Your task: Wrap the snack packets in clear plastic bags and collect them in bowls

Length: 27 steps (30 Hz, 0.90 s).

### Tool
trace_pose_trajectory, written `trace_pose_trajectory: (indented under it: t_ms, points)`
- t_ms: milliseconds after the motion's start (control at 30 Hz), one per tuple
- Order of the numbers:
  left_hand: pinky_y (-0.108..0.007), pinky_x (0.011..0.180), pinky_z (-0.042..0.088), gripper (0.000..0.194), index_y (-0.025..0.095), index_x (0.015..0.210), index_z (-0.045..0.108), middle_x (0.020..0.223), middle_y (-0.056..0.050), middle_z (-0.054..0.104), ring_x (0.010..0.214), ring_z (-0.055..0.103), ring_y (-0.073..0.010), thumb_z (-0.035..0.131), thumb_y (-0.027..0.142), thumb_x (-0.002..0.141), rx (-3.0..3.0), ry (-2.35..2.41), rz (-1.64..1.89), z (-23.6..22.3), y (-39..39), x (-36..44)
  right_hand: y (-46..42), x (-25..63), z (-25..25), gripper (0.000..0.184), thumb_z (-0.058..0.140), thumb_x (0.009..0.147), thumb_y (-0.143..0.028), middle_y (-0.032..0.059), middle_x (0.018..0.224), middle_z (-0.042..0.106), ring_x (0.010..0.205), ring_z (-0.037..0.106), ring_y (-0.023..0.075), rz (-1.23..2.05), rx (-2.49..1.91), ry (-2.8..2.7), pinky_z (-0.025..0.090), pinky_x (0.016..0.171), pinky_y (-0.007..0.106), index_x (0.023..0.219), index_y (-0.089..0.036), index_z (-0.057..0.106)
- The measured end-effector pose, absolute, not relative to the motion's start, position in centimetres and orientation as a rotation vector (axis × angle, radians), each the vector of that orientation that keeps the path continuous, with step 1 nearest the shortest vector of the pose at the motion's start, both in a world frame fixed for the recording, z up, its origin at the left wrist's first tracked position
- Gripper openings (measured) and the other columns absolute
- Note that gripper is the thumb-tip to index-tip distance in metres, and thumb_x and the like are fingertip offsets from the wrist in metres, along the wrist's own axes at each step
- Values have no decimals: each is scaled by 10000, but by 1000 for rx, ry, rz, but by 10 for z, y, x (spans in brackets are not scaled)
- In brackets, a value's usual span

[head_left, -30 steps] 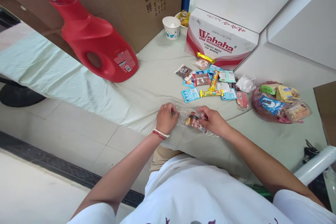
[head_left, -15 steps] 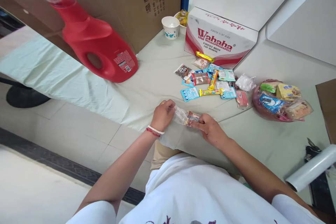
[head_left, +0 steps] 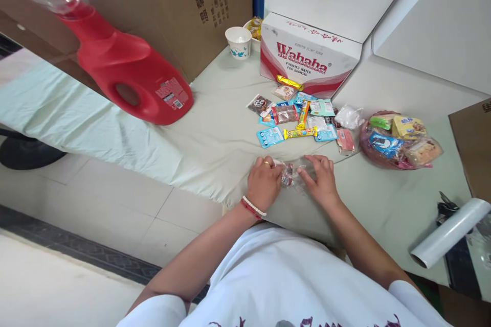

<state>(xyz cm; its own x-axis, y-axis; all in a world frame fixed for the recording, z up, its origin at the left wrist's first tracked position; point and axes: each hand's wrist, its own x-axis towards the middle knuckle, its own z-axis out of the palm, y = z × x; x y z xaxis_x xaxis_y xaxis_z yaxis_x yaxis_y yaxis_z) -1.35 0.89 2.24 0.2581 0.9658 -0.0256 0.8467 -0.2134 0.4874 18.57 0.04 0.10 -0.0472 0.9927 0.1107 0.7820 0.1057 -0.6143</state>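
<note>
A small snack packet (head_left: 287, 174) with dark red print lies low over the near edge of the table, between my two hands. My left hand (head_left: 264, 184) is closed on its left end, with the fingertips pressed together. Clear plastic wrap (head_left: 297, 180) reaches from the packet to the right. My right hand (head_left: 321, 180) has its curved fingers and thumb on the far end of this wrap, thumb and forefinger a little apart. Part of the packet is hidden under the left fingers. Beyond the hands lie several wrapped snacks, among them a yellow stick packet (head_left: 300, 133) and a blue packet (head_left: 270, 137).
A red jug (head_left: 134, 71) stands at the left in front of a brown carton (head_left: 153, 5). Behind the snacks are a paper cup (head_left: 238, 43) and a Wahaha box (head_left: 307, 61). At the right are a basket (head_left: 370, 156) of snacks and a white roll (head_left: 450, 235).
The packet has been turned round: my left hand now holds its printed part and my right hand is at the clear wrap. Both hands sit further right; the view has shifted slightly.
</note>
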Motion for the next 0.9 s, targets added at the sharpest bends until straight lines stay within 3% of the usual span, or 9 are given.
trace_pose_trajectory:
  t_ms: [100,167,267,333,467,633,767,900]
  points:
    - [-476,943,464,203,293,1080,742,1149,-116,601,1166,500,-318,606,280,931,2089,1748,490,16,7,-14,-5,190,-5,204,684,866,-361,171,1351,539,1291,451,351,516,-1803,-1994,403,1090,531,1000,-211,720]
    - [-475,995,467,327,267,1213,669,1303,-133,538,1257,479,-322,660,267,886,2017,1775,607,11,7,-13,-6,189,1,126,618,893,-293,165,1349,552,1236,514,321,586,-1804,-2004,451,1037,476,940,-206,695]
    - [-437,974,505,658,184,1424,478,1322,-170,523,1208,553,-309,721,300,824,1891,1772,608,5,9,-9,-4,180,20,185,514,945,-266,104,1056,677,931,641,244,755,-1850,-1909,518,860,375,1052,-212,655]
    - [-416,905,528,729,158,1464,416,1238,-161,577,1117,604,-305,715,345,826,1876,1772,490,7,10,-5,0,168,30,235,474,947,-209,57,932,702,871,654,224,835,-1800,-1877,516,846,347,1104,-226,648]
    - [-454,951,499,560,162,1415,469,1198,-181,600,1148,580,-333,600,237,875,2121,1773,541,19,6,1,2,148,35,249,473,932,-159,78,1036,723,998,655,221,903,-1640,-1830,501,915,341,1063,-222,675]
    - [-558,1046,475,650,160,1461,363,1298,-194,579,1203,566,-347,558,243,846,2206,1383,879,17,-13,3,-9,155,17,274,520,990,-450,63,993,695,875,643,193,1160,-1575,-1491,511,745,298,1054,-207,630]
    - [-525,1061,522,602,231,1433,366,1349,-154,578,1217,621,-297,531,224,854,1985,1078,877,10,-29,9,-27,170,-5,311,624,910,-506,32,862,645,797,599,186,1216,-1650,-1345,495,708,302,943,-200,584]
    - [-436,969,604,523,270,1400,391,1393,-126,515,1229,632,-263,568,305,909,1602,1098,969,8,-26,-5,-43,206,2,362,624,902,-477,47,1012,697,934,656,204,1285,-1432,-1156,542,832,336,1146,-216,563]
